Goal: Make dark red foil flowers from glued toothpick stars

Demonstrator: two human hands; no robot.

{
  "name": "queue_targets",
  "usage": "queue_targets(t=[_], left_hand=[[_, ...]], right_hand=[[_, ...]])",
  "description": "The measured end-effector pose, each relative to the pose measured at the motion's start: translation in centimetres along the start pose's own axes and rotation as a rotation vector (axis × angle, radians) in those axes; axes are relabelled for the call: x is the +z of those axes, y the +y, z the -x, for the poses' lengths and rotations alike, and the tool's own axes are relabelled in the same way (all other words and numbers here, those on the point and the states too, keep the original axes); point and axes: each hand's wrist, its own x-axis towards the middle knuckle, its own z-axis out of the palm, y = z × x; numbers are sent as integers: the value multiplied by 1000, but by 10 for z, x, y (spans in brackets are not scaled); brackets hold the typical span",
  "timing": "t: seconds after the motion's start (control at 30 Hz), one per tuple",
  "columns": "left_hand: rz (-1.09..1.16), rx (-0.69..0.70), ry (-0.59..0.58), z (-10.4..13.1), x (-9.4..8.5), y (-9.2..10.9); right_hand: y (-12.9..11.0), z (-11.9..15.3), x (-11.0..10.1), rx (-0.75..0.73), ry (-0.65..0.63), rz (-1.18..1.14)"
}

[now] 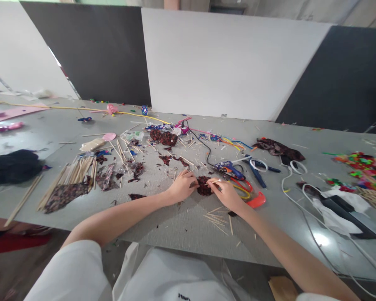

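Note:
On the grey table in front of me lies a round dark red and black patterned piece (204,186). My left hand (184,186) holds its left edge with closed fingers. From the right, my right hand (224,193) pinches a short thin wooden stick (217,181) over the piece. Several short stick pieces (217,219) lie just below the hands. A blue glue gun (230,168) rests up and to the right of the piece. Two similar dark red round pieces (164,137) sit farther back.
Bundled wooden sticks (78,171) and fabric scraps are at left. Pliers (256,171), orange-handled scissors (256,200), white cables (283,184) and colourful pompoms (360,165) lie to the right. Upright white and black panels (232,62) stand behind the table.

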Motion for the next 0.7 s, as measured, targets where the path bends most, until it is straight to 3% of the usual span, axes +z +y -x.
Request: queue_targets(t=[0.2, 0.37, 0.53, 0.7], left_hand=[[-4, -24, 23, -2, 4, -2], [72, -119, 161, -3, 6, -8], [220, -298, 314, -12, 0, -20], [503, -622, 482, -28, -18, -35]], right_hand=[[1, 0, 0, 14, -21, -4], [2, 0, 1, 13, -14, -21], [4, 1, 2, 17, -7, -24], [7, 0, 2, 9, -18, -22]])
